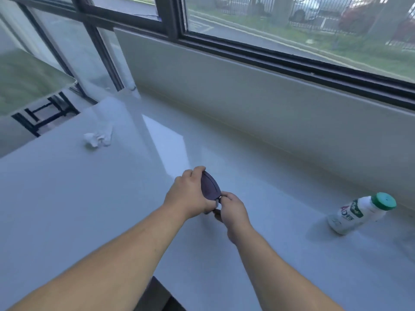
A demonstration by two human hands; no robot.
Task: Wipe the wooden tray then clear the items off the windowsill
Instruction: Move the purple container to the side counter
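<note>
Dark sunglasses (209, 185) are held just above the white windowsill (258, 176), near the middle of the view. My left hand (190, 194) grips the lens frame from the left. My right hand (233, 209) pinches the hinge end or a temple arm at the lower right. A white drink bottle (357, 214) with a green cap lies tilted on the sill at the right. A crumpled white tissue (97, 140) rests on the white table (67, 198) to the left. No wooden tray is in view.
The window's dark frame (292, 61) and a pale wall panel (247, 97) rise behind the sill. A glass partition (67, 52) stands at the back left. A dark gap (161, 297) opens between table and sill at the bottom.
</note>
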